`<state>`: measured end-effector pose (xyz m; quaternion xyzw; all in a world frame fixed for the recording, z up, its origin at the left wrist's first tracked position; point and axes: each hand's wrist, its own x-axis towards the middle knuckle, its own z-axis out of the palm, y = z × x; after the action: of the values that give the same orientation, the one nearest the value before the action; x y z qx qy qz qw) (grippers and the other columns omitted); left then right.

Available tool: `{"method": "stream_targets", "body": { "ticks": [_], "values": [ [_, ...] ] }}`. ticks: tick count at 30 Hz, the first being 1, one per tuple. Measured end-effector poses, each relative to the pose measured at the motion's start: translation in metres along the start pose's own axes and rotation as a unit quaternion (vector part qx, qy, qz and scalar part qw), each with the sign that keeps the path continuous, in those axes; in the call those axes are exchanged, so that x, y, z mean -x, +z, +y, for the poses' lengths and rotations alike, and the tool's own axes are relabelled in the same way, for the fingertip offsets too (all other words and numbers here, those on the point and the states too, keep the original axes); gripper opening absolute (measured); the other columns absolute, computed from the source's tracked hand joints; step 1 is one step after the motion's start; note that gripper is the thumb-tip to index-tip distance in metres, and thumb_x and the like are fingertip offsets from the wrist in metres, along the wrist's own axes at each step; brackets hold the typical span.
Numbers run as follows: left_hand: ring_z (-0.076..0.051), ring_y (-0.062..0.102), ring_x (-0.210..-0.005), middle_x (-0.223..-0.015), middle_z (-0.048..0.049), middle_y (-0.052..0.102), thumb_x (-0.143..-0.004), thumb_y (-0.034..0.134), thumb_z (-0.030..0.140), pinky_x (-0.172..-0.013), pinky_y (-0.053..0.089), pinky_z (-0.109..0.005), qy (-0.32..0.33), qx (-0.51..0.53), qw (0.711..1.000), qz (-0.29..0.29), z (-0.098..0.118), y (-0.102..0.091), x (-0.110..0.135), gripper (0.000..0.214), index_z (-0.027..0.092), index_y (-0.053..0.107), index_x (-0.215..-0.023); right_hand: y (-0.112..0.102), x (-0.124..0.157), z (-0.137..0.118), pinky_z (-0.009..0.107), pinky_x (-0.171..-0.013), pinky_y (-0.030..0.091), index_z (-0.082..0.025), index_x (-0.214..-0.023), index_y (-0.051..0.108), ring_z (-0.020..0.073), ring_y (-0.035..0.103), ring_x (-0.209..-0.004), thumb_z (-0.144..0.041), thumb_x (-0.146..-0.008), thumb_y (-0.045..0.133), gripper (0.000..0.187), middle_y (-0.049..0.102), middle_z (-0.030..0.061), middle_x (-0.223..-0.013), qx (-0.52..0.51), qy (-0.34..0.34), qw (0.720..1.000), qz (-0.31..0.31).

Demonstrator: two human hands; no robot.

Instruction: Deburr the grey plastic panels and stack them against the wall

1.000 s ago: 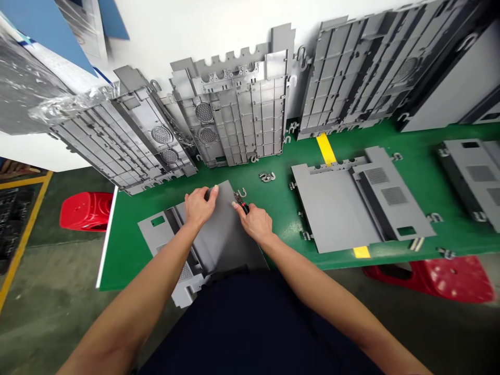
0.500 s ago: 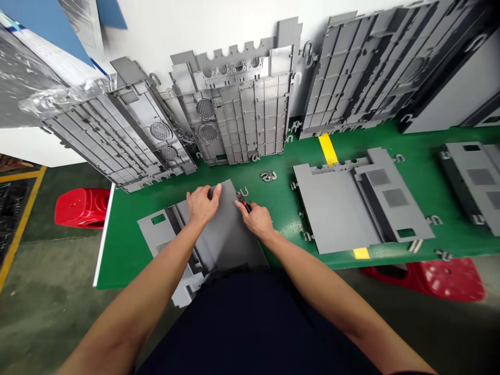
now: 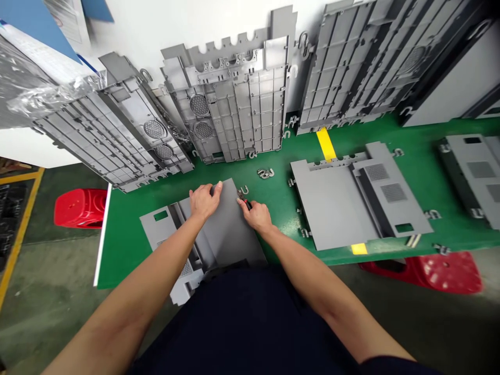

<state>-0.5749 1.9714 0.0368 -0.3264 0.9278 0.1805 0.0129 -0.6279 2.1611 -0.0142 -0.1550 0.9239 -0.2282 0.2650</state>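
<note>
A grey plastic panel (image 3: 230, 224) lies at a slant on the green table before me, its near end against my dark clothing. My left hand (image 3: 205, 200) grips its far edge, fingers bent at the rim and thumb stretched over the flat face. In my right hand (image 3: 258, 215) is a pair of nippers (image 3: 245, 200) with red and black handles. Their jaws are at the panel's right edge, near its far corner; what lies between them is too small to tell. A small grey hook-shaped piece (image 3: 245, 190) lies beside the jaws.
Several loose hook-shaped pieces (image 3: 265, 173) lie farther back. Another grey panel (image 3: 336, 203) rests face up to the right. Ribbed panels (image 3: 234, 99) lean against the white wall. Red stools (image 3: 80, 208) stand by the green table (image 3: 125, 250).
My view has shifted slightly. Both hands keep their places on the panel and nippers, with the nippers' jaws still at the panel's right edge.
</note>
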Motion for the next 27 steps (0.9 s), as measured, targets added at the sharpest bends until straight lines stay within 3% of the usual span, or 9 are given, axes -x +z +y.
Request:
{"method": "stream_targets", "body": {
  "ticks": [5,11,19,27],
  "values": [
    [-0.034,0.067,-0.115,-0.115,-0.0167,0.075,-0.100,0.025,0.070,-0.117,0.037,-0.059,0.008,-0.010,1.000,-0.012,0.000,-0.001,-0.001,0.068,0.021,0.073,-0.097,-0.006,-0.002,0.005,0.038,-0.090,0.052,-0.018,-0.103,0.074,0.0335,0.072,-0.108,-0.084,-0.096,0.029,0.079,0.078,0.0201,-0.107,-0.035,-0.017,0.998,-0.041],
    [-0.035,0.066,-0.118,-0.119,-0.0171,0.075,-0.100,0.026,0.070,-0.118,0.036,-0.058,0.004,-0.006,1.000,-0.024,0.000,-0.003,-0.002,0.068,0.022,0.073,-0.102,-0.013,0.007,0.010,0.031,-0.085,0.050,-0.021,-0.102,0.072,0.0269,0.073,-0.102,-0.068,-0.105,0.035,0.060,0.079,0.0113,-0.101,-0.086,-0.051,0.992,-0.082],
    [-0.037,0.063,-0.125,-0.131,-0.0188,0.072,-0.098,0.028,0.071,-0.122,0.031,-0.062,-0.001,0.013,1.000,-0.023,-0.002,-0.004,-0.002,0.071,0.020,0.074,-0.116,-0.027,0.010,0.014,0.030,-0.077,0.047,-0.023,-0.099,0.069,0.0236,0.068,-0.088,-0.073,-0.099,0.044,0.056,0.074,0.0057,-0.091,-0.157,-0.041,0.984,-0.070],
    [-0.036,0.063,-0.124,-0.128,-0.0179,0.073,-0.098,0.029,0.071,-0.122,0.031,-0.061,-0.006,0.012,1.000,-0.027,-0.002,-0.005,-0.003,0.070,0.021,0.074,-0.116,-0.011,0.000,0.031,0.024,-0.061,0.046,-0.018,-0.106,0.070,0.0156,0.062,-0.070,-0.072,-0.095,0.047,0.059,0.071,0.0005,-0.083,-0.258,-0.047,0.959,-0.102]
  ]
}}
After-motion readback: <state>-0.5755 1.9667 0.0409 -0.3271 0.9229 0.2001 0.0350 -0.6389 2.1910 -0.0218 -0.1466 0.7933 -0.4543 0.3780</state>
